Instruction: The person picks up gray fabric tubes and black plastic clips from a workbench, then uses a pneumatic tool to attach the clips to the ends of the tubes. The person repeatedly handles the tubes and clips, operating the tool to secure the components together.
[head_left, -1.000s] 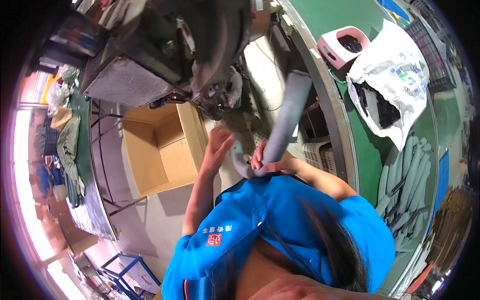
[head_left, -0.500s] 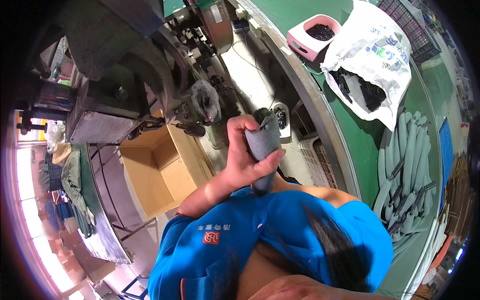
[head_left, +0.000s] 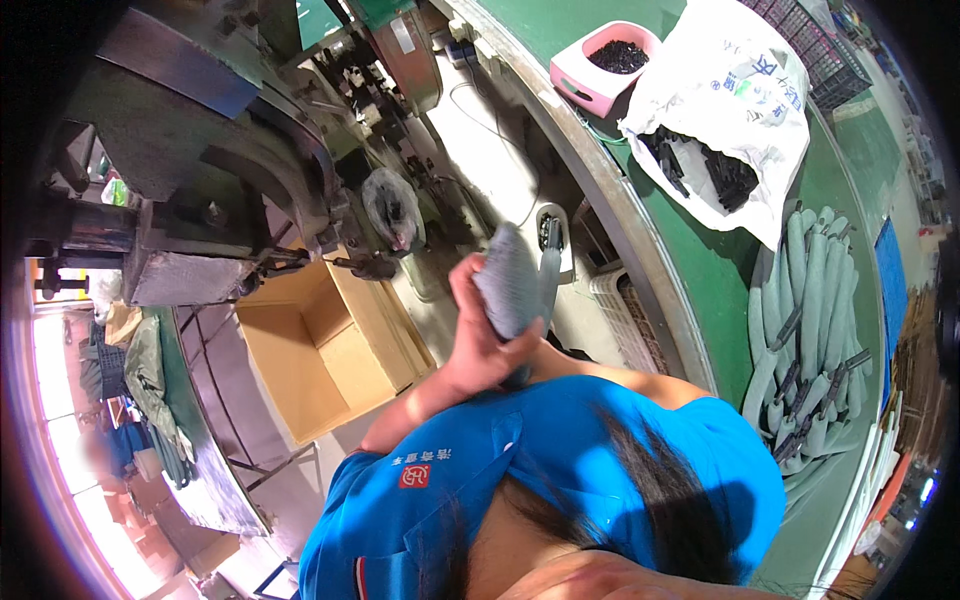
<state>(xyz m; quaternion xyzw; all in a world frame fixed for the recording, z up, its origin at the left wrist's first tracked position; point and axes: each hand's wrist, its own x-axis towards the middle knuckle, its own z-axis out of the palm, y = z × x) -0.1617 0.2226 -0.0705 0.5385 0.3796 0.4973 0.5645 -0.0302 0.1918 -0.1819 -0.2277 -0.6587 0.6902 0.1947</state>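
Observation:
My left hand [head_left: 480, 335] is closed around a thick grey foam-like piece [head_left: 509, 285], held upright in front of my chest. Right beside that piece rises a thinner grey foam tube [head_left: 549, 275] with a black end at its top. Its lower part is hidden, so what holds it does not show. My right forearm [head_left: 625, 378] reaches in from the right behind the grey piece, and the fingers of that hand are hidden.
A green table [head_left: 690, 270] on the right bears grey foam tubes [head_left: 815, 290] with black fittings, a white sack [head_left: 735, 90] of black parts and a pink scoop-like container [head_left: 590, 85]. Left are a dark metal machine [head_left: 200, 190] and an open cardboard box [head_left: 350, 365]. A crate [head_left: 625, 310] stands under the table.
The grey piece has turned in my left hand, and its open, ragged top no longer shows. A thinner tube with a black end has come into view beside it.

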